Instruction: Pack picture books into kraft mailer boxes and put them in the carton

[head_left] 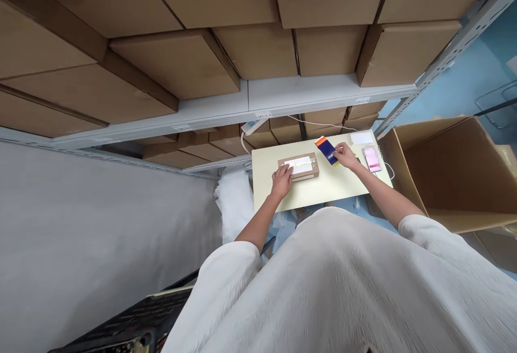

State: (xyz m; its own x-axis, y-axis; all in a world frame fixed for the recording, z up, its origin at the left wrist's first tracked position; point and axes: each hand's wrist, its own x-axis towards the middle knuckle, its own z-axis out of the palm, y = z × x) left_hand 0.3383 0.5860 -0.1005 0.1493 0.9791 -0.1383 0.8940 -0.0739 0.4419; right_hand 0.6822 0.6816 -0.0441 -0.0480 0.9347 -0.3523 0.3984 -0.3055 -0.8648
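Person's L hand [282,180] on L end of box [302,168], grip unclear; R hand [344,155] pinches blue card [326,149] R of box, over desk [337,186].

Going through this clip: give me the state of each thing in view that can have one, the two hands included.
Left hand: resting on the small carton
Right hand: closed on the dark blue card
Small carton: closed, lying flat, white label on top
Dark blue card: held at one end, tilted
Phone: face up, screen lit pink
Large carton: open
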